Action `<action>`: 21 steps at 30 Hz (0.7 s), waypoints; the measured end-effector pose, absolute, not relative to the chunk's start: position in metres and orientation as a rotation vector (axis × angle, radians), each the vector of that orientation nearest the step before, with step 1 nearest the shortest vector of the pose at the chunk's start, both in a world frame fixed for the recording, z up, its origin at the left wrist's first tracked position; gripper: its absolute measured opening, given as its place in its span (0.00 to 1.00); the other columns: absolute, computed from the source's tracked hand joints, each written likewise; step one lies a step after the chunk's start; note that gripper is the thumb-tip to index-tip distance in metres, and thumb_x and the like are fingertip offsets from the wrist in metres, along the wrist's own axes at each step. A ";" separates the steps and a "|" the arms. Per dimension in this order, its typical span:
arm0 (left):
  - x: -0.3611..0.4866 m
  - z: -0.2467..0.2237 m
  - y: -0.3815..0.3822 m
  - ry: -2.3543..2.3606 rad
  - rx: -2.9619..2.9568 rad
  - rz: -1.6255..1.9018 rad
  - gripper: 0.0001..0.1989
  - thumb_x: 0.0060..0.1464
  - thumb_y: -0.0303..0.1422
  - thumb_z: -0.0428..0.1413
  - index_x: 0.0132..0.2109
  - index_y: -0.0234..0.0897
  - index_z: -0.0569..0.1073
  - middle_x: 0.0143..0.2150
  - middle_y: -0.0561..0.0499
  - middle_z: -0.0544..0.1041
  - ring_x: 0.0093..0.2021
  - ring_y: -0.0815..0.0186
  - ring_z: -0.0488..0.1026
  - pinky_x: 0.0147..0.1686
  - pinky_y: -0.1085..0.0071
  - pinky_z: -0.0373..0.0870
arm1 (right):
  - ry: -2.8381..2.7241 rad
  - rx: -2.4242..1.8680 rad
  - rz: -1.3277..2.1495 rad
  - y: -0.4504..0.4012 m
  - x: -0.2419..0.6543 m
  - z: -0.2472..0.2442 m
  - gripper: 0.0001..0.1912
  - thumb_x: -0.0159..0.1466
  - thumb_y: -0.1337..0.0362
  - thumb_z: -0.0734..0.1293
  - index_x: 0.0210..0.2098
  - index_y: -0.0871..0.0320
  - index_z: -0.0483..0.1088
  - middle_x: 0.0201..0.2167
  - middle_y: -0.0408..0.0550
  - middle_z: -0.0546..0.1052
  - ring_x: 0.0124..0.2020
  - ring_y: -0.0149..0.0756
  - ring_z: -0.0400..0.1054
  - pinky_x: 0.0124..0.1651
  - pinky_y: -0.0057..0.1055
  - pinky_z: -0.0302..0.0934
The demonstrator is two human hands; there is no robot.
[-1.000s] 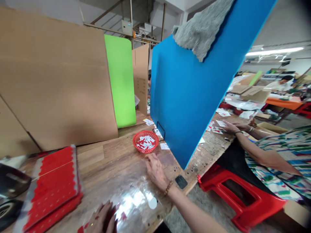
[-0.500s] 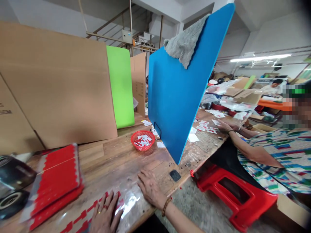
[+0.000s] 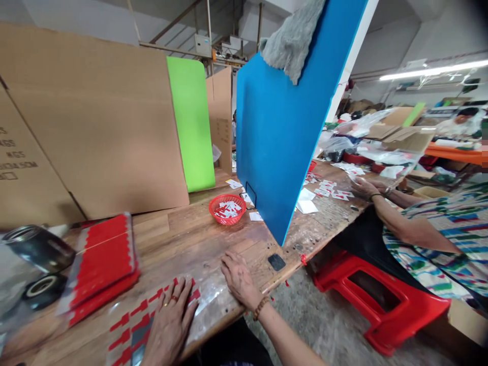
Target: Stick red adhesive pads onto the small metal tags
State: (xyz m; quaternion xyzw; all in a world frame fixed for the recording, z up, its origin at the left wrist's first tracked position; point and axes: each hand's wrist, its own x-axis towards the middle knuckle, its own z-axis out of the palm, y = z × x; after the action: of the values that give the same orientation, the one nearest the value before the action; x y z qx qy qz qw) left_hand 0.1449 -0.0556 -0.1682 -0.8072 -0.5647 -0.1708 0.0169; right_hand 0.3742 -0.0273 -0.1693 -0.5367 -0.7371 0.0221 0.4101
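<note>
My left hand (image 3: 170, 317) lies flat, fingers spread a little, on a clear plastic sheet (image 3: 119, 311) carrying rows of red T-shaped pieces (image 3: 122, 337). Part of a dark grey flat object (image 3: 138, 351) shows beside that hand. My right hand (image 3: 241, 280) rests palm down on the wooden table near its front edge, fingers loosely bent, with nothing visible in it. Farther back stands a red plastic basket (image 3: 214, 216) holding white cards and red pieces. A stack of red scallop-edged sheets in clear plastic (image 3: 104, 259) lies left of my hands.
A blue panel (image 3: 282, 132) stands upright with a grey cloth (image 3: 293, 40) over it. Cardboard (image 3: 95, 122) and a green board (image 3: 192, 122) line the back. A black cup-like object (image 3: 41, 249) sits left. Right are a co-worker's hands (image 3: 368, 188) and a red stool (image 3: 385, 300).
The camera view has shifted, so the black object and more of the red-patterned sheet show. Both hands stay resting in nearly the same places on the table.
</note>
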 end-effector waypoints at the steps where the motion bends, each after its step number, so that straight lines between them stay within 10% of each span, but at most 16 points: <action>1: 0.145 -0.169 -0.055 -1.742 -2.502 -0.529 0.25 0.60 0.41 0.45 0.61 0.37 0.66 0.62 0.42 0.67 0.64 0.49 0.58 0.58 0.49 0.60 | -1.858 -1.335 0.042 -0.027 0.375 -0.171 0.16 0.66 0.65 0.58 0.52 0.58 0.67 0.52 0.55 0.72 0.56 0.40 0.63 0.59 0.43 0.57; 21: 0.132 -0.202 -0.041 -1.452 -2.413 -0.411 0.23 0.56 0.40 0.52 0.58 0.45 0.69 0.58 0.48 0.70 0.56 0.51 0.70 0.49 0.58 0.71 | -1.935 -1.244 -0.285 -0.035 0.381 -0.169 0.22 0.66 0.67 0.60 0.59 0.56 0.58 0.55 0.53 0.71 0.58 0.41 0.64 0.57 0.41 0.63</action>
State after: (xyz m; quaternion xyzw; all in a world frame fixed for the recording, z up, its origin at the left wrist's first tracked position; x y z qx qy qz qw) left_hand 0.1319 -0.0411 -0.2019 -0.8385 -0.5048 -0.1427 0.1473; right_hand 0.3808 -0.0351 -0.1694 -0.4919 -0.7650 -0.1127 0.4001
